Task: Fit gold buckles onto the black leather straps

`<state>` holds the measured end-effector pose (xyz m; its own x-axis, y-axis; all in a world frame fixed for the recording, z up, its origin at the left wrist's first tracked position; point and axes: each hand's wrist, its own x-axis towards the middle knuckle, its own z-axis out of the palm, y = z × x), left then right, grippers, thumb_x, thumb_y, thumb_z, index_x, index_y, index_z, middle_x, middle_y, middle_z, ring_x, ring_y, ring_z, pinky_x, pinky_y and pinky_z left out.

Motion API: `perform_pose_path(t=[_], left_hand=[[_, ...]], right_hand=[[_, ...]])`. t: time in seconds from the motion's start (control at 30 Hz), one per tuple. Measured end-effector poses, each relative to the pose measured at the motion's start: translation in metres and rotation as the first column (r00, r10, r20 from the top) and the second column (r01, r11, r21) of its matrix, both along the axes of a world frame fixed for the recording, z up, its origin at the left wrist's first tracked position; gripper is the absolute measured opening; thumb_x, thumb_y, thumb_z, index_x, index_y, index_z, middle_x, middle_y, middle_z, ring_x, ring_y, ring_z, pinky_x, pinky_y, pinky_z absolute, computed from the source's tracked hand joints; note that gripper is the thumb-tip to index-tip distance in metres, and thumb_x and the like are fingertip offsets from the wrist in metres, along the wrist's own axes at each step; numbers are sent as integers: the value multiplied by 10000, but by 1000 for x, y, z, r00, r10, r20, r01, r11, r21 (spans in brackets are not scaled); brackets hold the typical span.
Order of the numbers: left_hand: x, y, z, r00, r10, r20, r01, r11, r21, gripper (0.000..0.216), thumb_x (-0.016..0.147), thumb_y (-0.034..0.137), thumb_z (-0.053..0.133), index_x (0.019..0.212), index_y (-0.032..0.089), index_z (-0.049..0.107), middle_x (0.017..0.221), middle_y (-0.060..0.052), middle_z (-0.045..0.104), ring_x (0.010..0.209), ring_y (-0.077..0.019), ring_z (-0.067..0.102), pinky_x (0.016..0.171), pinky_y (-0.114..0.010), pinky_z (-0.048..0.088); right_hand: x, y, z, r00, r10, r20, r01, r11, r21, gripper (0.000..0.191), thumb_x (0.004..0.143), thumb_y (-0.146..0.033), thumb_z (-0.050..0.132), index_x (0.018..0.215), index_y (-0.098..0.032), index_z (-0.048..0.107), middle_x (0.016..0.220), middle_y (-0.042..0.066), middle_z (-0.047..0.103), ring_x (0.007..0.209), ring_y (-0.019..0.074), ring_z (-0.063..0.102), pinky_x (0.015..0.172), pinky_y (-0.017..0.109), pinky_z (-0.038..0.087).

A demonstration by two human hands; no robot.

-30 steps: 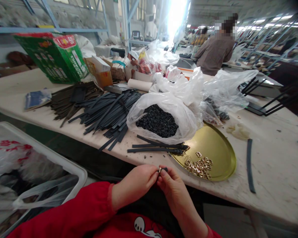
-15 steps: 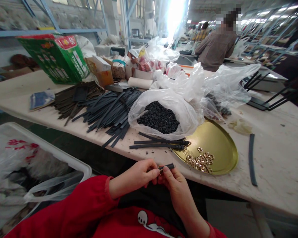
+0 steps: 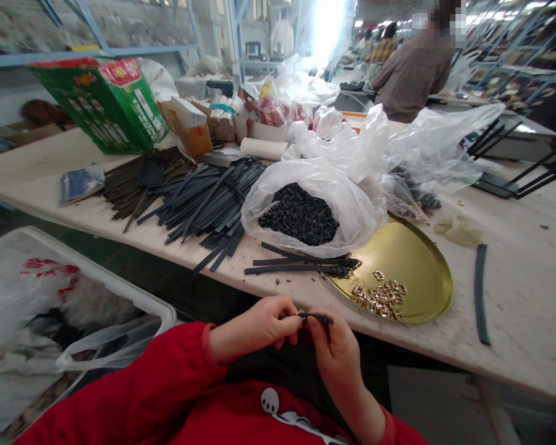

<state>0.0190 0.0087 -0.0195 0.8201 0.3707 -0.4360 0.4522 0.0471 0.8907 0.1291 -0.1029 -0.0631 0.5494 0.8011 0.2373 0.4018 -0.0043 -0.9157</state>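
Observation:
Close to my body, in front of the table edge, both hands are pinched around one short dark strap (image 3: 319,317). A small gold buckle (image 3: 300,313) shows at its left end, by the fingertips of my left hand (image 3: 269,324), which is closed on that end. My right hand (image 3: 337,349) grips the strap between thumb and fingers; the rest of the strap is hidden by the hand. Just beyond lie a few dark straps with buckled ends (image 3: 291,267), partly over the rim of a gold tray (image 3: 417,259) that holds a pile of gold buckles (image 3: 382,298).
An open plastic bag of small black loops (image 3: 301,216) stands mid-table, beside heaps of dark strips (image 3: 208,198). A single strip (image 3: 480,293) lies at right. A green box (image 3: 102,108) stands back left, a white bin (image 3: 106,269) below left. A person (image 3: 414,74) is beyond.
The strap has turned between my fingers, now showing its thin edge, and the buckle is more exposed. My right hand has rolled slightly. The whole view has shifted a little.

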Motion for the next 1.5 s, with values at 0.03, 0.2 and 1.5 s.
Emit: perform_pose_path(t=[0.03, 0.2, 1.5], left_hand=[[-1, 0, 1, 1000, -6, 10, 6, 1000, 1, 210, 798, 364, 479, 762, 158, 466, 608, 33, 565, 442, -60, 442, 399, -162, 307], [-2, 1, 9, 1000, -5, 30, 3, 997, 82, 212, 801, 367, 492, 751, 162, 477, 598, 42, 555, 445, -67, 457, 400, -168, 310], [15, 51, -4, 969, 184, 165, -235, 890, 391, 204, 837, 308, 402, 832, 154, 535, 563, 46, 480, 533, -103, 469, 521, -208, 339]], right_hand=[[1, 0, 1, 996, 21, 89, -26, 999, 48, 70, 819, -248, 518, 784, -224, 573, 739, 27, 613, 683, 175, 572, 634, 294, 450], [6, 4, 9, 997, -5, 82, -1, 998, 70, 30, 807, -226, 542, 786, -219, 521, 688, -10, 550, 602, 133, 530, 540, 238, 437], [136, 163, 32, 831, 95, 548, 113, 936, -333, 129, 749, -143, 515, 855, -158, 587, 837, 88, 609, 804, 217, 573, 720, 332, 408]])
